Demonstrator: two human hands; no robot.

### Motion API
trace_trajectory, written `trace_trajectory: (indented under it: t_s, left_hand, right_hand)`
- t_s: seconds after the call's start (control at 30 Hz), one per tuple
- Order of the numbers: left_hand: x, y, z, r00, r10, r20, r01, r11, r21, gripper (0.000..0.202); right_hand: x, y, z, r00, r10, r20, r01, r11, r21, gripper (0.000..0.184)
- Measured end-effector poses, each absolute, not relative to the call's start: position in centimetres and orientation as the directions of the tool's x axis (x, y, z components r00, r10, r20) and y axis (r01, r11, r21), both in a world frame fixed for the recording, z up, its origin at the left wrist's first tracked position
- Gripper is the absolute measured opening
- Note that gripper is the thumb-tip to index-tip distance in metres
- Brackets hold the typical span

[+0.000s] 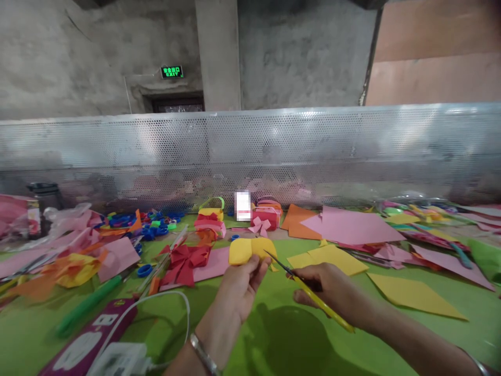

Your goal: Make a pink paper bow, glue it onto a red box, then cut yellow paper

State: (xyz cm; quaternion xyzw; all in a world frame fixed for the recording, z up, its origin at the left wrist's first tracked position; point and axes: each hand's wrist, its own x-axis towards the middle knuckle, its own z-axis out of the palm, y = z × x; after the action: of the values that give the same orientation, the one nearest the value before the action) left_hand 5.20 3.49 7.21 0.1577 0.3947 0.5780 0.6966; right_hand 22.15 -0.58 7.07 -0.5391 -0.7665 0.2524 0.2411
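My left hand pinches the lower edge of a yellow foam or paper piece with rounded lobes and a narrowed middle. My right hand is closed around a slim yellow-handled tool with a dark pointed tip; its exact kind is unclear. That tip points left, close to the right lobe of the yellow piece; whether it touches cannot be seen. Just behind lie yellow sheets. Left of my left hand are a red bow-shaped piece and a pink sheet.
A green cloth covers the table. Small bag-like crafts stand at the back, before a perforated metal panel. A purple power strip with a white cable and a green stick lie left. Pink sheets lie right.
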Motion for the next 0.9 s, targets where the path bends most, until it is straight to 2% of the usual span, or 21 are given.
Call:
trace_trajectory:
  t_s: [0.2, 0.47, 0.9]
  left_hand:
    - [5.4, 3.4, 7.3, 0.035, 0.928, -0.372, -0.635, 0.308, 0.709, 0.014]
    - [5.8, 2.9, 7.4, 0.058, 0.933, -0.355, -0.577, 0.321, 0.751, 0.015]
    - [5.8, 2.7, 7.3, 0.051, 0.934, -0.355, -0.562, 0.32, 0.763, 0.014]
  right_hand:
    - [21.8, -0.4, 6.4, -0.284, 0.949, 0.136, 0.693, 0.301, -0.655, 0.023]
    - [21.0, -0.3, 5.6, -0.235, 0.954, 0.187, 0.594, 0.293, -0.749, 0.014]
    - [21.1, -0.1, 5.1, -0.238, 0.957, 0.167, 0.555, 0.275, -0.785, 0.028]
